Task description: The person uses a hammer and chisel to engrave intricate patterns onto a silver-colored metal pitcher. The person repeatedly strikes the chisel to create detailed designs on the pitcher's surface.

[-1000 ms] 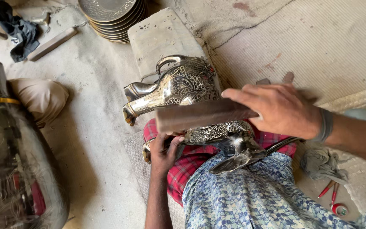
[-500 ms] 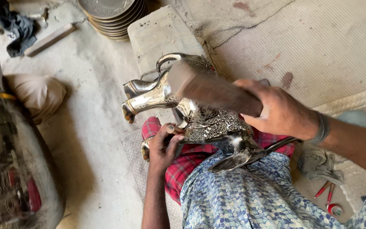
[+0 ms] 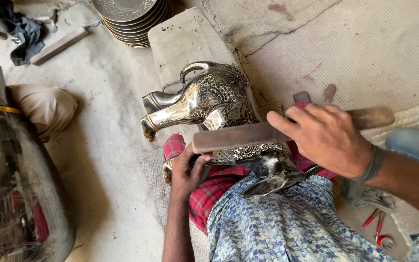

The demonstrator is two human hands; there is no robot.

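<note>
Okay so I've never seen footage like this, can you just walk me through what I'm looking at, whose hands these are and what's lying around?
This is one picture from a camera worn on a person's head, looking down at their own lap and bare hands. There is no machine. The right hand grips a long brown wooden bar laid across a shiny engraved silver-coloured metal animal figure that rests on the red checked cloth over their lap. The left hand steadies the figure from below. On the dusty floor beyond sit a stack of engraved metal plates, a flat pale stone slab and a loose wooden stick. A large dark engraved vessel stands at the left, and red-handled pliers lie at the lower right.
</note>
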